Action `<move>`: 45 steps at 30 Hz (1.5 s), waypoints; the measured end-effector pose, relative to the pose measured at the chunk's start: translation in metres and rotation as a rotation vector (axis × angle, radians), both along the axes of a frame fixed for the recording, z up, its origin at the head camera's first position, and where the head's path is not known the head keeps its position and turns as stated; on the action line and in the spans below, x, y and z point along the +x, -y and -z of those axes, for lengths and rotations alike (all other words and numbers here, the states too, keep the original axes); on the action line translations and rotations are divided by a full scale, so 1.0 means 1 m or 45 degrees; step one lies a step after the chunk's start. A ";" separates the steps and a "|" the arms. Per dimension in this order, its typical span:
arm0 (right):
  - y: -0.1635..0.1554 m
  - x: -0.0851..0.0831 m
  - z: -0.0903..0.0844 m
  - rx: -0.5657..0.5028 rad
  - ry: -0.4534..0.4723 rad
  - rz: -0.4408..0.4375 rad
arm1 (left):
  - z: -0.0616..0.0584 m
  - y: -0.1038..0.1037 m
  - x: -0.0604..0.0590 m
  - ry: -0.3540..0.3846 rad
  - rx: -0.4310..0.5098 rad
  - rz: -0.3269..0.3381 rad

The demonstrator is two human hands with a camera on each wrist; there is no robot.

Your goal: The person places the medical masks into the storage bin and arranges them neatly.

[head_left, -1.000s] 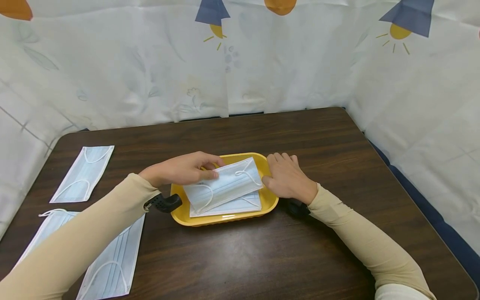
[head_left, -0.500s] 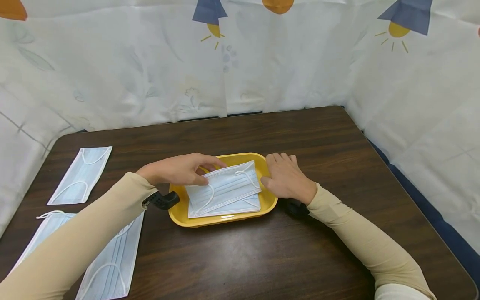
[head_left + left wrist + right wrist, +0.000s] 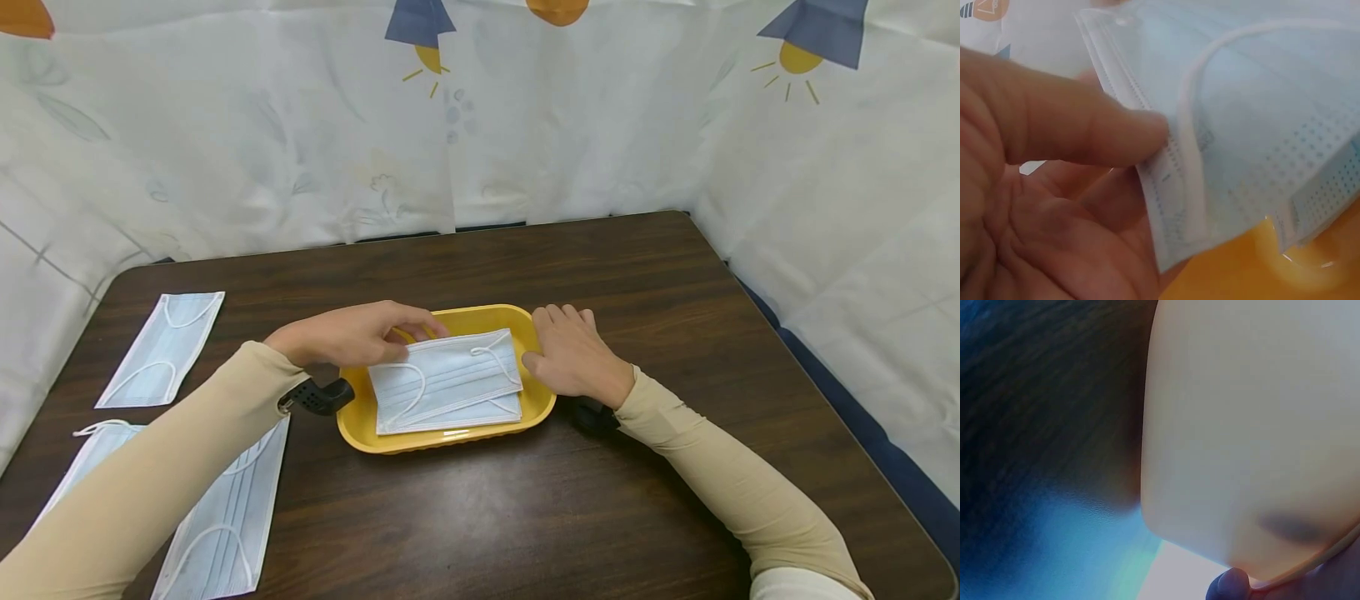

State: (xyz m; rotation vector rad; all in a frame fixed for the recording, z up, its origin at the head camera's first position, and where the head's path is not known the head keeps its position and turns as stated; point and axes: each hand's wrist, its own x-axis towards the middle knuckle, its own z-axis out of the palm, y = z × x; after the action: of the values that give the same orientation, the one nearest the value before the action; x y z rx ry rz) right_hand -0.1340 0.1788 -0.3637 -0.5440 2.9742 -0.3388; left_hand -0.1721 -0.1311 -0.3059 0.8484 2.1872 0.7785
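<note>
Head view: the upper mask (image 3: 457,367) lies inside the yellow tray (image 3: 534,404); the right hand (image 3: 573,354) grips the tray's right end. Left wrist: the left hand (image 3: 1054,187) pinches the mask's edge, thumb on top. Right wrist: fingertip at the tray's rim.

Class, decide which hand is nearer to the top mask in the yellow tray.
Left. The left hand pinches the top mask at its left end; the right hand grips the yellow tray beyond the mask's right end.

Screened workspace: printed white sheeting (image 3: 600,125) behind 1 table (image 3: 465,517)
</note>
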 end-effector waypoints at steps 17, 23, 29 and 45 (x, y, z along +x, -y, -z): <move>0.002 0.001 -0.001 -0.023 -0.010 -0.003 | 0.006 0.001 0.000 -0.016 -0.105 0.088; 0.002 0.001 -0.002 -0.014 -0.007 0.002 | 0.007 0.002 0.001 -0.082 -0.132 0.093; 0.002 0.001 -0.001 -0.013 0.001 0.008 | 0.007 0.004 0.000 -0.173 -0.092 0.049; 0.001 -0.006 0.002 -0.011 0.019 0.005 | -0.001 0.011 -0.002 -0.207 -0.051 -0.057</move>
State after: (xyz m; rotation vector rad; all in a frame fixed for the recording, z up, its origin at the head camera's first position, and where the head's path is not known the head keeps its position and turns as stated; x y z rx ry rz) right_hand -0.1401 0.1774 -0.3656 -0.5337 2.9611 -0.3544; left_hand -0.1739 -0.1419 -0.3047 0.8718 2.3644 0.7062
